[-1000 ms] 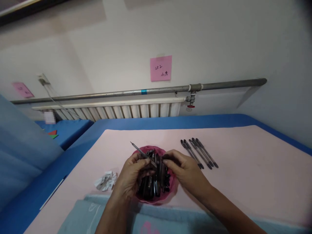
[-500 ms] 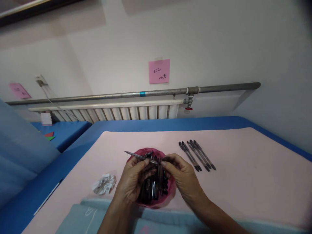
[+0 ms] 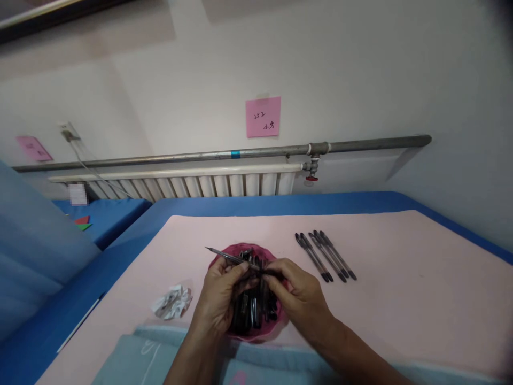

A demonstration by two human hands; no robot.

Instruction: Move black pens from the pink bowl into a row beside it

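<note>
Over a pink basket (image 3: 282, 322) full of black pen parts, both my hands are closed around the same spot. My left hand (image 3: 218, 293) pinches a slim pen (image 3: 226, 256), its bare tip pointing up and to the left. The fingertips of my right hand (image 3: 302, 293) grip a small black pen part (image 3: 273, 273) at the pen's rear end. Fingers partly cover that part, so whether it is joined to the pen I cannot tell. Several capped pens (image 3: 326, 256) lie side by side to the right of the basket.
Crumpled white paper (image 3: 173, 302) lies left of the basket on the pink table covering (image 3: 401, 299). A light blue cloth (image 3: 156, 353) runs along the near edge. Behind the table are a radiator (image 3: 236, 184) and a metal pipe (image 3: 276, 152).
My right fingers have tilted and shifted slightly, and the dark part between them now lies closer in line with the pen. My left hand keeps its hold on the pen.
</note>
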